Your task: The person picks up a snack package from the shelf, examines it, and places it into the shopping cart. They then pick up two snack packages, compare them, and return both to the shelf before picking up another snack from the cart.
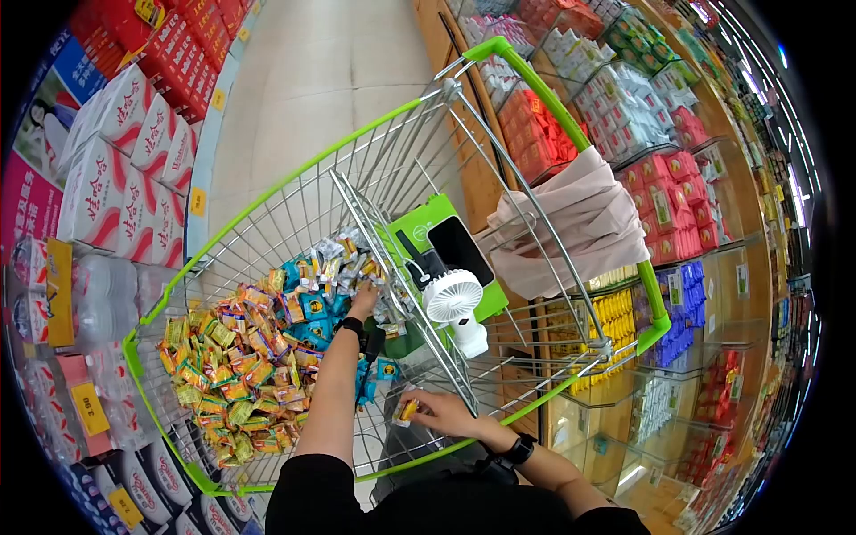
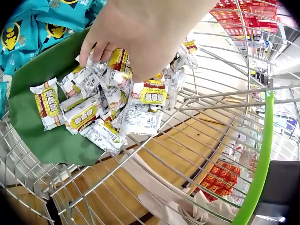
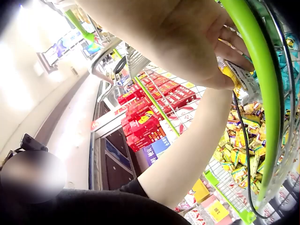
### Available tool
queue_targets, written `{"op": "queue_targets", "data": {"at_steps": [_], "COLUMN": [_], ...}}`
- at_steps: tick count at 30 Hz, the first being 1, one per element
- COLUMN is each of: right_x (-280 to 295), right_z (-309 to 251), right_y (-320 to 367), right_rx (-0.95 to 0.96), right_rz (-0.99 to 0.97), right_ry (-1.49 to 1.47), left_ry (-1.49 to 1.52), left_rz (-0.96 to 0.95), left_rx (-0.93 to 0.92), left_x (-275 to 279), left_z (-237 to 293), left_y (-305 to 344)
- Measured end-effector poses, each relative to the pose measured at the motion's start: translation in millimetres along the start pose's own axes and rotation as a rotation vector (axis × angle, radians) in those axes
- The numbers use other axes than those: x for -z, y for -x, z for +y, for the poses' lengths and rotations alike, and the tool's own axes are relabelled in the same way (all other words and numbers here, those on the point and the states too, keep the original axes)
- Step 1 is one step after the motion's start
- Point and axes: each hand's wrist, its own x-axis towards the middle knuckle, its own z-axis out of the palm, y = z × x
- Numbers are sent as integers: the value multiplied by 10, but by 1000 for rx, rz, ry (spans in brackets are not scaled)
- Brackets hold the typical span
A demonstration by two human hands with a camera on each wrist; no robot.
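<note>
A shopping cart [image 1: 314, 162] with green edging holds loose wrapped snacks. My left hand [image 1: 364, 301] reaches down into the white snack packets [image 2: 83, 115], which carry yellow labels. In the left wrist view its fingers curl over the heap, around a white-and-yellow packet [image 2: 120, 63]. Below the heap lies a dark green sheet [image 2: 35, 136]. My right hand [image 1: 446, 415], near the cart's close edge, pinches a single white-and-yellow packet [image 3: 241, 80] between thumb and fingers. Teal packets [image 1: 314, 332] lie beside the white ones, and a large pile of orange-and-yellow packets [image 1: 239, 366] fills the left side.
A white hand fan [image 1: 453, 299] and a black phone [image 1: 461, 250] sit on the cart's green seat panel [image 1: 419, 218]. Pale cloth [image 1: 571, 227] drapes over the right side. Bins of packaged snacks [image 1: 624, 98] line the right; stacked white boxes [image 1: 107, 196] stand left.
</note>
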Motion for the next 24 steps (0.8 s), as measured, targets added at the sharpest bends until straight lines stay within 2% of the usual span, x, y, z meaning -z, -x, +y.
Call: {"op": "queue_targets", "data": {"at_steps": [1,2,4,5,7,8,9,11,13,15,17,19,21,24], "right_x": [0,-2,-5,-5,-11,-19,-29,-49,-56,-62,-57,-54,-57,-102], "right_z": [-8,-7,-7,-4,8,19,37,66,89,128,121,90,138,259], "right_y": [-2,-1,3,3,10,11,9,2,-2,-11,-30,-35,-47,-81], "right_rx": [13,12,-5,-5,26,26,7,-7,7,12,24,-90,-31,45], "right_rz": [-6,-3,-17,-13,-2,-1,0,4,-6,-30,-52,-124,-116,-107], "right_ry": [-4,-5,-17,-16,3,4,18,34,0,18,32,-46,-5,29], "left_ry": [-8,-11,-221,-222,-79,-78,-78,111,105,204,201,192,304,353], "left_rz": [-47,-49,43,43,-84,-41,-40,111,4,-95,-165,-185,-309,-307], "left_rx": [39,38,-309,-313,-9,78,76,218,144,217,162,111,102,126], "left_x": [23,-2,-99,-135,-187,-111,-119,-126,-88,-3,7,34,94,207], "left_z": [66,-81,-625,-719,-800,-463,-401,-392,-281,-1,36,73,173,314], "left_y": [40,-108,-645,-758,-868,-435,-307,-69,340,717,851,929,1013,1157]}}
